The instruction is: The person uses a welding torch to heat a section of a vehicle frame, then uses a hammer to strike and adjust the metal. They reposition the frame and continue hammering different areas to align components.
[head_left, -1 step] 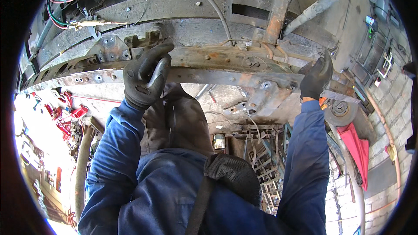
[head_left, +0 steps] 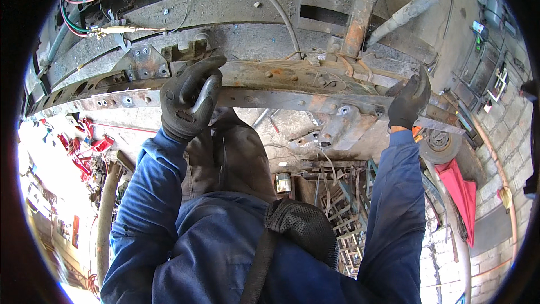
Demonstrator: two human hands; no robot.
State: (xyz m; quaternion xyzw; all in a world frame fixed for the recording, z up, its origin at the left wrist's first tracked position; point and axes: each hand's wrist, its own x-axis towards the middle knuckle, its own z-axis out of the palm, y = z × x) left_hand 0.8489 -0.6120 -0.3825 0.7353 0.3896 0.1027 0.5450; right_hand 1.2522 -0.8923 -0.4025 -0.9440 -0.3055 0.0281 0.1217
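Observation:
A long rusty steel beam (head_left: 264, 98) with bolts and holes runs across in front of me. My left hand (head_left: 190, 97), in a dark glove, is over its left-middle part. The fingers are bent, with a gap between the upper finger and the thumb, and nothing shows in them. My right hand (head_left: 409, 100), also gloved, is over the beam near its right end. Its fingers point up and away, the thumb stands off to the left, and no held thing shows. Whether either hand touches the metal, I cannot tell. A bolted bracket plate (head_left: 145, 63) rises from the beam left of my left hand.
A brass torch (head_left: 121, 30) with coloured hoses lies beyond the beam at left. A rusty post (head_left: 360, 25) stands behind it. Below are a can (head_left: 283, 183), metal racks (head_left: 349, 219), a wheel-like disc (head_left: 440, 142), red cloth (head_left: 457, 194) and a thick pipe (head_left: 107, 214).

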